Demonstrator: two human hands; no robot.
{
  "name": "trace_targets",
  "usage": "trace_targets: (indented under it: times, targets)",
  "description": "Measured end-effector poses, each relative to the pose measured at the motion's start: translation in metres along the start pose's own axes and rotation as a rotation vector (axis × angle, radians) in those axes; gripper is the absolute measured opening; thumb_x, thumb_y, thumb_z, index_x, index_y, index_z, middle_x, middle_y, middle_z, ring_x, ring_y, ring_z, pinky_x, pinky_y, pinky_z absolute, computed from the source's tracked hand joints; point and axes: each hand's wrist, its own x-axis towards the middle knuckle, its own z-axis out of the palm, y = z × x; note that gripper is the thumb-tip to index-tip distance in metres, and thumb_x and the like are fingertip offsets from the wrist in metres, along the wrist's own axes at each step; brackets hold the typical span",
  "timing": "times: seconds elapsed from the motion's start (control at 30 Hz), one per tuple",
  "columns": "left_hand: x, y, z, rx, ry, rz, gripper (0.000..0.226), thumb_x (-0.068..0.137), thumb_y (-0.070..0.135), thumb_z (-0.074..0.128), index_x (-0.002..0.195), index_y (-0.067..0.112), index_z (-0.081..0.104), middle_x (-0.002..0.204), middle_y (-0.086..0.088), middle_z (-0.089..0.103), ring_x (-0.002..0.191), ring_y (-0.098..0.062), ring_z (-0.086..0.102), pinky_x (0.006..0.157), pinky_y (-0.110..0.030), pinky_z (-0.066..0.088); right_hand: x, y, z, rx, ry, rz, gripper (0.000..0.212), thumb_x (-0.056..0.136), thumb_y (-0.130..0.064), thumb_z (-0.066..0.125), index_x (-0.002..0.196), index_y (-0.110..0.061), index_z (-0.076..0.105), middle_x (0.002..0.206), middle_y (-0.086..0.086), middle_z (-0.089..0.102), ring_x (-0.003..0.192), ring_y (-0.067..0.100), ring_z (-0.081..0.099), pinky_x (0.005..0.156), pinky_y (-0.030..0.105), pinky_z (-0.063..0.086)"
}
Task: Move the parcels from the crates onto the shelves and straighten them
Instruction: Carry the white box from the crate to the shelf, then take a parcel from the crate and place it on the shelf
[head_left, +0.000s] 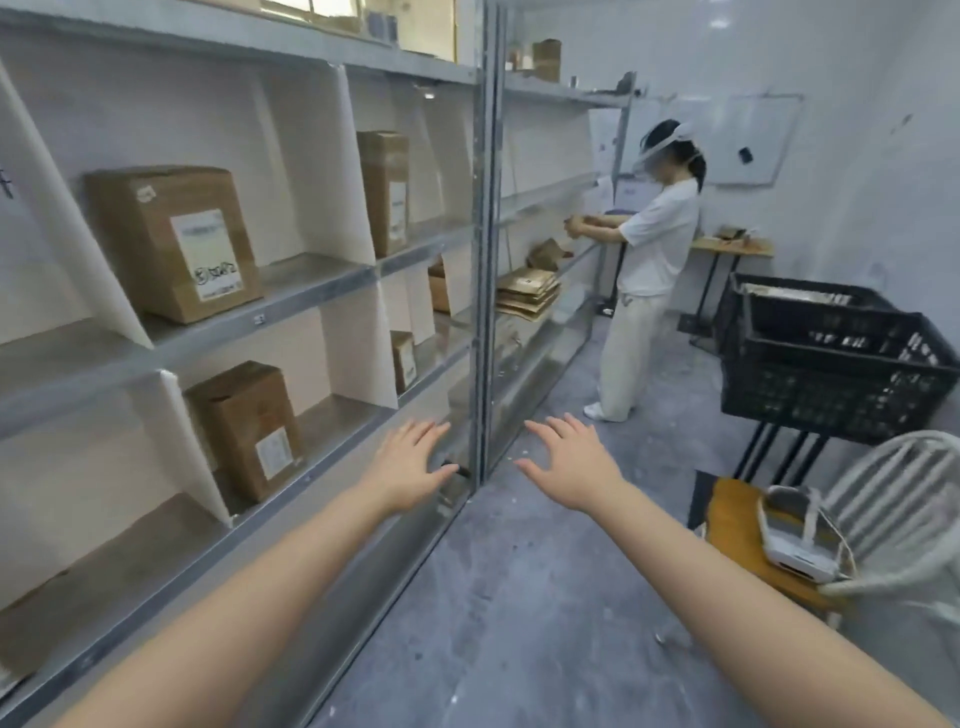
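The left hand (410, 462) and the right hand (569, 462) reach forward, fingers spread wide, holding nothing, beside the shelves (311, 293). This looks like the gap between parcels. The next move calls for turning right to the two black crates (831, 384) for another. Five brown parcels (171, 244) stand on the near shelves, one half hidden by a divider. One stack of flat packets (527, 293) lies farther along.

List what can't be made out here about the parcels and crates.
Head view only.
- black crates: contents hidden by their own walls.
- large box: label text blurred.
- other person: item in the hands too small, blurred.
- stacked flat parcels: count unclear, small and blurred.
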Motion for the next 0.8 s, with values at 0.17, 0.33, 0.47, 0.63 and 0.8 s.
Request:
trace_targets:
  times: [0.17, 0.33, 0.47, 0.63, 0.8]
  targets:
    - [0.119, 0.044, 0.01, 0.065, -0.053, 0.126, 0.07, 0.1, 0.059, 0.036, 0.159, 0.031, 0.01, 0.167, 0.003, 0.004, 0.154, -0.021, -0.005, 0.123, -0.043, -0.005, 0.05, 0.082, -0.011, -0.047, 0.008, 0.095, 0.066, 0.097, -0.059, 0.035, 0.155, -0.031, 0.019, 0.162, 0.001, 0.015, 0.15, 0.024, 0.004, 0.121, 0.048, 0.001]
    - [0.262, 0.078, 0.0, 0.114, -0.035, 0.293, 0.07, 0.1, 0.059, 0.036, 0.159, 0.032, 0.01, 0.167, 0.004, 0.003, 0.154, -0.022, -0.005, 0.124, -0.042, -0.005, 0.136, 0.157, -0.029, -0.072, 0.033, 0.206, 0.068, 0.097, -0.059, 0.037, 0.155, -0.034, 0.012, 0.162, 0.001, 0.015, 0.15, 0.024, 0.006, 0.121, 0.049, 0.002]
    - [0.38, 0.106, -0.015, 0.176, -0.032, 0.42, 0.07, 0.1, 0.058, 0.038, 0.159, 0.031, 0.009, 0.167, 0.003, 0.003, 0.154, -0.021, -0.006, 0.124, -0.041, -0.005, 0.215, 0.216, -0.051, -0.072, 0.092, 0.329, 0.07, 0.095, -0.06, 0.037, 0.155, -0.035, 0.011, 0.161, 0.001, 0.019, 0.15, 0.024, 0.009, 0.12, 0.05, 0.004]
    - [0.511, 0.144, -0.008, 0.216, -0.053, 0.573, 0.071, 0.099, 0.058, 0.04, 0.158, 0.033, 0.01, 0.167, 0.003, 0.004, 0.154, -0.023, -0.006, 0.122, -0.041, -0.006, 0.279, 0.289, -0.055, -0.038, 0.146, 0.514, 0.071, 0.095, -0.061, 0.039, 0.155, -0.034, 0.012, 0.161, 0.001, 0.02, 0.15, 0.024, 0.009, 0.12, 0.051, 0.006]
    - [0.619, 0.191, 0.03, 0.195, -0.136, 0.693, 0.07, 0.1, 0.057, 0.041, 0.159, 0.033, 0.01, 0.167, 0.004, 0.003, 0.154, -0.023, 0.0, 0.122, -0.039, -0.006, 0.315, 0.366, -0.056, 0.027, 0.177, 0.665, 0.068, 0.096, -0.057, 0.041, 0.155, -0.033, 0.016, 0.16, 0.002, 0.023, 0.149, 0.025, 0.012, 0.12, 0.049, 0.009]
